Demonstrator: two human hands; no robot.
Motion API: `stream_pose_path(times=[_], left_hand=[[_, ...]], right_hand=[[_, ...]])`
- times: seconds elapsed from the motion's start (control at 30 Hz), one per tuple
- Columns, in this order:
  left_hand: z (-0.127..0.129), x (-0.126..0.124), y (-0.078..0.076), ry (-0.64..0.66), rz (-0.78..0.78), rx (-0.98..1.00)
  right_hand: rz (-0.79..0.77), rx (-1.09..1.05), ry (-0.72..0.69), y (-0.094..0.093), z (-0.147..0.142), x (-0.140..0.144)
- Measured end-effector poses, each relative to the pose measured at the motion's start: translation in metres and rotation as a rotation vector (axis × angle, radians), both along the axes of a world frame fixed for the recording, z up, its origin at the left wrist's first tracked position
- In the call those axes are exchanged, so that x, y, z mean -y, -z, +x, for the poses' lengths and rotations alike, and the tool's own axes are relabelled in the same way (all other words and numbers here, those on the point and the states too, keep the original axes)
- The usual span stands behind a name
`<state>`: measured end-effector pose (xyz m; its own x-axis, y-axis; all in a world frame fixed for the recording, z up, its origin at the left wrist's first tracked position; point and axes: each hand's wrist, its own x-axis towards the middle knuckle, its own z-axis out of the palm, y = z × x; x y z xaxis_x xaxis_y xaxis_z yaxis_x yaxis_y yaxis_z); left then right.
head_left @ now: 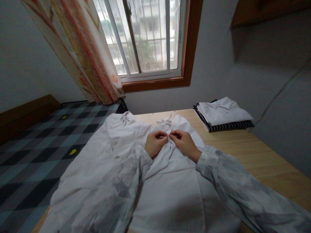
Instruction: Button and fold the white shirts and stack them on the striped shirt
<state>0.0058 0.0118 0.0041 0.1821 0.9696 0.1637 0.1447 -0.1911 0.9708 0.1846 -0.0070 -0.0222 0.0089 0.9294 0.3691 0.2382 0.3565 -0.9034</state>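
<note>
A white shirt [170, 194] lay spread flat on the wooden worktop [255, 152], its collar end pointing toward the window [145, 35] and its lower part running down to the near edge of the view. One sleeve of the shirt draped off the worktop's edge on the side toward the checked bed [36, 145].

Both hands met at the shirt's front placket, just below the collar. The left hand [155, 142] had its fingers curled in, pinching a fold of white cloth, and the right hand [183, 140] did the same directly beside it, so that the fingertips of the two hands touched or nearly touched over the shirt. Whether a button sat between them could not be told, since the fingers hid the spot. Both forearms, in pale patterned sleeves, lay across the shirt's body.

Beyond the shirt, on the far corner of the worktop near the grey wall, a stack of folded clothes [222, 115] sat well apart from the hands: a white garment on top of a dark striped one. A patterned orange curtain [80, 48] hung beside the window, above the head of the bed.
</note>
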Motion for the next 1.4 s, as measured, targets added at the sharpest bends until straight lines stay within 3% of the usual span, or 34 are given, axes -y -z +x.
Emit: stream_pose_path(times=[0.23,0.4,0.57,0.73,0.83,0.93,1.03,1.1,1.17,1.23,1.3,1.4], left_hand=[[-0.001,-0.005,0.002,0.059,-0.017,0.057],[0.0,-0.007,0.009,0.034,0.061,0.006],[-0.006,-0.01,0.01,0.013,0.159,-0.196],[-0.032,-0.004,-0.015,0.235,0.285,-0.587],[-0.059,-0.002,-0.038,0.221,0.358,-0.933],[-0.082,-0.003,-0.056,0.059,0.415,-1.213],[-0.095,-0.006,-0.064,-0.06,0.377,-1.392],[-0.097,-0.008,-0.067,-0.053,0.329,-1.458],[-0.097,-0.01,-0.068,-0.03,0.316,-1.482],[-0.093,-0.011,-0.068,-0.03,0.352,-1.44],[-0.086,-0.012,-0.066,-0.02,0.406,-1.317],[-0.069,-0.012,-0.059,0.07,0.43,-1.122]], right_hand=[[-0.047,-0.069,-0.061,0.006,0.005,-0.007],[-0.083,-0.154,-0.094,-0.001,0.005,-0.006],[-0.008,0.196,-0.2,-0.02,0.036,0.007],[0.09,0.492,-0.106,-0.021,0.099,0.017],[-0.075,0.454,-0.023,-0.012,0.13,0.012],[-0.343,0.29,0.081,-0.005,0.144,0.002],[-0.48,0.208,-0.068,-0.006,0.138,-0.006],[-0.395,0.241,-0.169,-0.014,0.129,-0.009],[-0.222,0.282,-0.142,-0.025,0.118,-0.011],[-0.086,0.287,-0.147,-0.036,0.107,-0.011],[-0.015,0.253,-0.289,-0.043,0.099,-0.014],[-0.027,0.17,-0.504,-0.04,0.086,-0.022]])
